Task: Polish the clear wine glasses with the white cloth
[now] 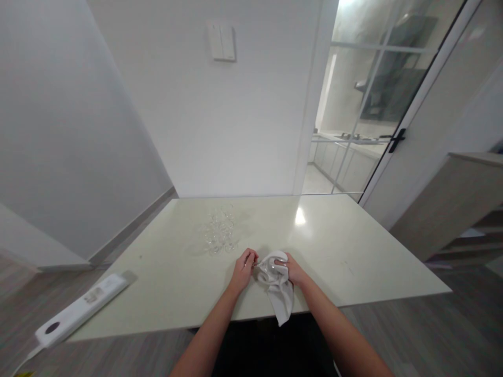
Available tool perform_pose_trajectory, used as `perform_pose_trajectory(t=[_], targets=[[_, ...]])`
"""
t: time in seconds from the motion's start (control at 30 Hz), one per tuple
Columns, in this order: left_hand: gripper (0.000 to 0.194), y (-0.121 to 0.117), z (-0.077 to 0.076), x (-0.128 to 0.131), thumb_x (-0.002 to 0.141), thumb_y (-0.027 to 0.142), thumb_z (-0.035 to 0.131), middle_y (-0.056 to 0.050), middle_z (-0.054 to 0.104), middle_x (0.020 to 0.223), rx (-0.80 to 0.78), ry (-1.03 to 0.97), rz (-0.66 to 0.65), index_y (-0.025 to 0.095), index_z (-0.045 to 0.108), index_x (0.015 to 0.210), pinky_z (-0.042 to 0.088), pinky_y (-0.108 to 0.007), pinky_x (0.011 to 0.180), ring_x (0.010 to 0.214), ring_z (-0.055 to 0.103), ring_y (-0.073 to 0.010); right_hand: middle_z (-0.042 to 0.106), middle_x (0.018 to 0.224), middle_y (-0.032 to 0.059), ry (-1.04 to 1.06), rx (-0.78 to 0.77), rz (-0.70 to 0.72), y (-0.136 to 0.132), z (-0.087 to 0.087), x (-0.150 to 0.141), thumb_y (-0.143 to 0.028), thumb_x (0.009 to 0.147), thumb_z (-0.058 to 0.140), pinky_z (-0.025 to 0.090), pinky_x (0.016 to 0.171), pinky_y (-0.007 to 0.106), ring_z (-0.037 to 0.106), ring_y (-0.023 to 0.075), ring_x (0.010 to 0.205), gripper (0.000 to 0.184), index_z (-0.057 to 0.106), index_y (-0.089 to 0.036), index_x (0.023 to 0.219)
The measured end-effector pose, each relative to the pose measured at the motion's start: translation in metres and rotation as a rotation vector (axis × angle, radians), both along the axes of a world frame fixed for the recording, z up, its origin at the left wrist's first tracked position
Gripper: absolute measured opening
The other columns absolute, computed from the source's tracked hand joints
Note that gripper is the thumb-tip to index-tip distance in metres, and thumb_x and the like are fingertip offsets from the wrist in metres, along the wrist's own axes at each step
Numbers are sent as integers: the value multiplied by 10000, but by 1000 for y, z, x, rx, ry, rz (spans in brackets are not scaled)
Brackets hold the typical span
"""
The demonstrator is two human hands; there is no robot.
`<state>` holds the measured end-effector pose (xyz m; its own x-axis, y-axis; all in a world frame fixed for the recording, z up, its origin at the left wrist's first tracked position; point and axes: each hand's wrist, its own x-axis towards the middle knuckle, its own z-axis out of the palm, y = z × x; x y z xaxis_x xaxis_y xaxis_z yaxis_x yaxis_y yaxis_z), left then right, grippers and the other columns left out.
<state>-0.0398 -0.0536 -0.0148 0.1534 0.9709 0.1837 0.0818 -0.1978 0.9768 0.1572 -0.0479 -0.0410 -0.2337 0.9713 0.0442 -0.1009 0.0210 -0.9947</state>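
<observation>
Near the table's front edge, my left hand (245, 266) pinches the thin stem end of a small clear stemmed glass (262, 266). The glass lies tilted sideways, its wider part toward the right. A white cloth (281, 296) is bunched around that wider part, and my right hand (290, 268) grips cloth and glass together. The cloth's loose end hangs down toward the table's front edge. Exactly how the left fingertips sit on the glass is too small to tell. Left of centre, farther back, several clear glasses (220, 230) stand in a close group.
The pale, glossy table (334, 251) reaches back to a white wall with a light switch (222, 43). A long white power strip (82, 309) lies across its front left corner. A glazed door with a black handle (396, 140) and a wooden shelf unit (440, 204) are on the right.
</observation>
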Motion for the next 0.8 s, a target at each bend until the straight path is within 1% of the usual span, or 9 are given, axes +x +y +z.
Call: perform_pose_trajectory(t=[0.1,0.23,0.37,0.43,0.53,0.67,0.8], targets=[[391,1,0,1,912,549,457,40,469,643,-6,1,1,183,531,797,309,-230,488,499,393,-98,675,643,2,57,-43,-1,-1,1,-1,-441,641,779,460,655,283,577,156,620,318,703,-151,746],[391,2,-2,0,922,540,446,35,471,656,18,25,7,184,519,777,319,-239,513,522,404,-104,696,667,-1,76,-32,10,-3,6,-1,-354,618,787,476,678,284,605,162,643,263,708,-161,779],[392,3,-7,-2,935,528,427,30,470,655,29,46,11,189,508,758,328,-244,532,542,413,-112,713,721,0,33,23,122,-6,12,0,-227,612,759,466,665,263,610,150,652,212,714,-160,808],[391,4,-9,-2,940,525,418,31,468,656,33,51,7,190,505,759,330,-245,536,543,412,-113,718,742,3,13,39,149,-7,14,0,-202,609,747,466,665,263,609,148,652,220,715,-157,822],[389,5,-10,-2,944,522,410,32,464,656,36,57,5,192,502,761,333,-245,541,548,411,-115,713,743,3,4,60,115,-8,17,1,-220,636,720,466,667,268,599,151,655,209,712,-156,834],[386,4,-9,-2,944,519,409,27,469,661,48,74,14,192,505,763,335,-246,548,559,411,-119,700,734,6,-17,90,43,-6,15,0,-279,684,697,449,656,262,579,152,664,168,709,-153,794],[382,2,-8,-2,944,521,412,24,465,667,58,63,29,195,497,762,336,-247,551,574,414,-124,682,675,-1,38,21,-4,-1,6,-2,-383,699,720,436,649,265,568,148,634,240,714,-152,766]])
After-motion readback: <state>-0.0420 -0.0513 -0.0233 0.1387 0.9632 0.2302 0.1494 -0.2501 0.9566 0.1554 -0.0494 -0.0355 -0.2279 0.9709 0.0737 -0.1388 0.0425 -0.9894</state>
